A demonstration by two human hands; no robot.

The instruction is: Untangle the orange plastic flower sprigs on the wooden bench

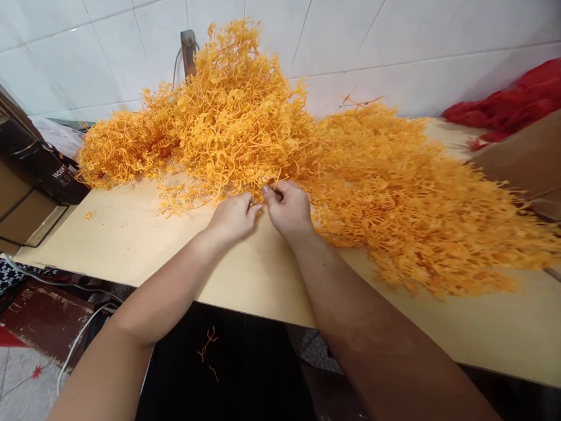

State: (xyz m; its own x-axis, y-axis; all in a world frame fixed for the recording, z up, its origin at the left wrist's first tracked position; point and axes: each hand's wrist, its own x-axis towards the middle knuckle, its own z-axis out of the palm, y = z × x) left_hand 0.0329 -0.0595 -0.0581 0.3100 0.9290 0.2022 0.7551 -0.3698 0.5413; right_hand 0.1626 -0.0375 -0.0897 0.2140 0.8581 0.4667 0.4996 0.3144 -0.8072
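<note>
A large heap of tangled orange branching sprigs [245, 123], plastic-looking, spreads along the table against the wall. At its front edge my left hand [234, 215] is closed, thumb against curled fingers; what it holds, if anything, is hidden. Close beside it, a small gap apart, my right hand [289, 207] pinches with thumb and forefinger. A thin orange sprig [280, 180] shows at the right fingertips. To the right of my hands, a second, wide mass of the same orange sprigs [429, 210] reaches past the right forearm.
The pale wooden table [118, 225] has a few orange crumbs at left. A black cylinder [48, 164] and cardboard box [26, 213] stand at the left end. Red material [508, 105] and a brown box [526, 155] lie at right. Orange scraps rest on my black-clothed lap [232, 362].
</note>
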